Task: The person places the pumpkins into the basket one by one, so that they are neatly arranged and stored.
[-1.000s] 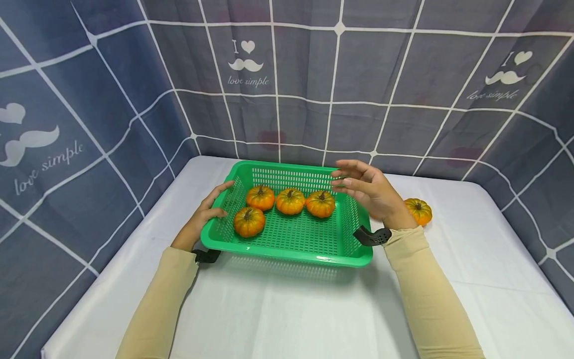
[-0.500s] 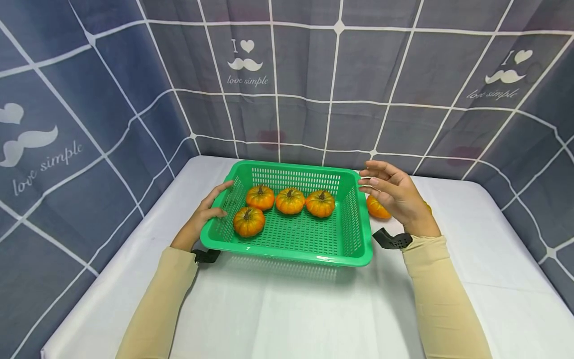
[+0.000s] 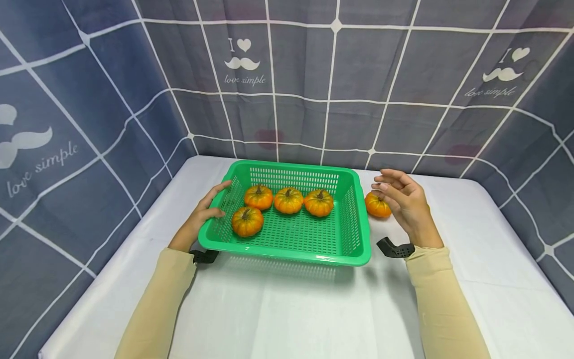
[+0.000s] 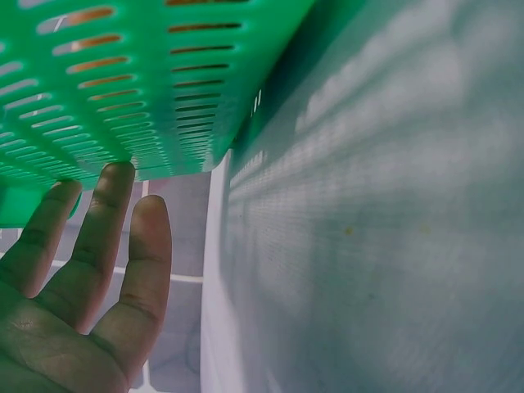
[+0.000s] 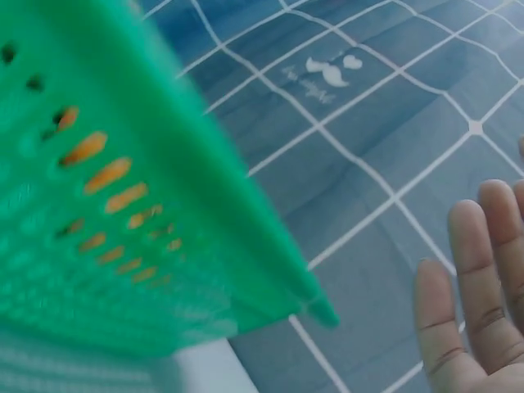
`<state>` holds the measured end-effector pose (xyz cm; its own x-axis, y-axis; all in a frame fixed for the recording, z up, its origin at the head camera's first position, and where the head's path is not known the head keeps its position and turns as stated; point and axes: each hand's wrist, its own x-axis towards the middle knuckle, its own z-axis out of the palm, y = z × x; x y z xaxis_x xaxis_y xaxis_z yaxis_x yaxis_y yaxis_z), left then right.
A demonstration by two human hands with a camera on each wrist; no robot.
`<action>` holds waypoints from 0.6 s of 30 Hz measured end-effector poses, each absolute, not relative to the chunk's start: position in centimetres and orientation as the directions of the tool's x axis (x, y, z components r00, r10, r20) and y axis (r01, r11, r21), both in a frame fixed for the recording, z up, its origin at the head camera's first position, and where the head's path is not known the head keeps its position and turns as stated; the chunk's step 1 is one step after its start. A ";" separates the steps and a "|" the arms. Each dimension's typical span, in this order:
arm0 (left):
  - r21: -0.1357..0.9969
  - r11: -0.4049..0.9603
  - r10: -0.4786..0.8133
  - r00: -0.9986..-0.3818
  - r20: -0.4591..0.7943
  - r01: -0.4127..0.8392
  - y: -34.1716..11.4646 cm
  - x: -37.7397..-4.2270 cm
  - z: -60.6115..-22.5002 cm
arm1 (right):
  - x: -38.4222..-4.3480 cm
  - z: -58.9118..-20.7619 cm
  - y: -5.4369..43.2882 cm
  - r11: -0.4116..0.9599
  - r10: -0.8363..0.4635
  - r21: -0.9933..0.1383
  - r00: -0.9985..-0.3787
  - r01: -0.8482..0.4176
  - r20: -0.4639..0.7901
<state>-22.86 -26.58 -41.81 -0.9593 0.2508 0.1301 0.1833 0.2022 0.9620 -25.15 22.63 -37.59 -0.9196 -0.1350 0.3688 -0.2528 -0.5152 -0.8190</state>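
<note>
A green plastic basket (image 3: 291, 258) with slotted walls holds several small orange pumpkins (image 3: 289, 201), grouped toward its back left. My left hand (image 3: 199, 222) grips its left rim, with thumb and index finger over the edge; in the left wrist view, the other fingers (image 4: 102, 237) reach up against the basket's slotted underside. To the right of the basket, my right hand (image 3: 410, 207) hovers with loosely bent fingers and nothing in them. Its fingertips overlap another pumpkin (image 3: 376, 205) on the table in the head view. Only a sliver of a further pumpkin shows behind that hand.
A white cloth covers the table (image 3: 287, 309). Grey-blue checked curtains (image 3: 305, 75) with white lines enclose the back and both sides. The basket casts a shadow on the cloth below its near edge.
My right hand has moved right, from over the basket's right end to beside the outside pumpkin, then slightly lower. The left hand and the basket stay put.
</note>
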 end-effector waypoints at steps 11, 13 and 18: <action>0.946 0.248 0.248 -0.958 0.145 0.207 -26.7 -23.0 -41.9 | -25.2 -39.8 23.1 -0.339 0.166 -0.812 -0.879 -0.476 0.446; 0.947 0.243 0.252 -0.957 0.147 0.210 -26.7 -23.0 -41.9 | -25.2 -40.2 23.3 -0.283 0.214 -0.816 -0.863 -0.504 0.458; 0.952 0.228 0.252 -0.957 0.145 0.204 -26.7 -23.1 -42.0 | -25.4 -40.8 23.7 -0.191 0.271 -0.822 -0.834 -0.537 0.481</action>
<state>-23.10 -26.71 -42.02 -0.9568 0.2520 0.1448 0.2041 0.2281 0.9520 -25.35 23.69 -40.81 -0.8336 0.2709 0.4814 -0.5368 -0.1914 -0.8217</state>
